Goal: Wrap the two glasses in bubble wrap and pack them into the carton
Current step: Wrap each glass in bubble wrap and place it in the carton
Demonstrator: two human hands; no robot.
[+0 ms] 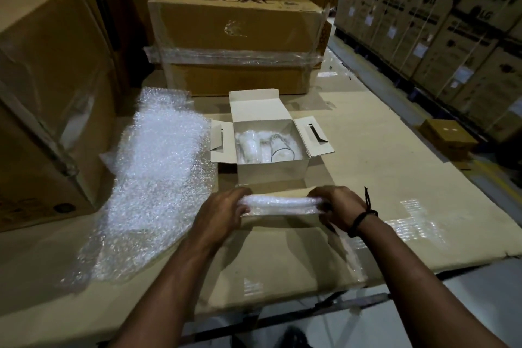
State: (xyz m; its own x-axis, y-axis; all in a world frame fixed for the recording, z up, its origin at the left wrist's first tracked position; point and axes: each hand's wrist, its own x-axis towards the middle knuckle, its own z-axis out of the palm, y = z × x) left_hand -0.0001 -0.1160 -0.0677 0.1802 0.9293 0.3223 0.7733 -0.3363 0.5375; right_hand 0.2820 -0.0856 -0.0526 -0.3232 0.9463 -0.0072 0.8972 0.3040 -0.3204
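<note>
Both hands, left [226, 213] and right [337, 207], grip the ends of a bubble-wrap roll [282, 203] just above the cardboard-covered tabletop [395, 178]; whether it holds anything I cannot tell. Just behind it the white carton [271, 175] stands with its flaps open. Inside lie two glasses side by side, the left glass [248, 144] looking wrapped and the right glass [279, 147] bare. A loose bubble-wrap sheet [152, 178] sprawls to the left, against a big box [42, 93]. A taped box [234, 31] blocks the far edge behind the carton.
</note>
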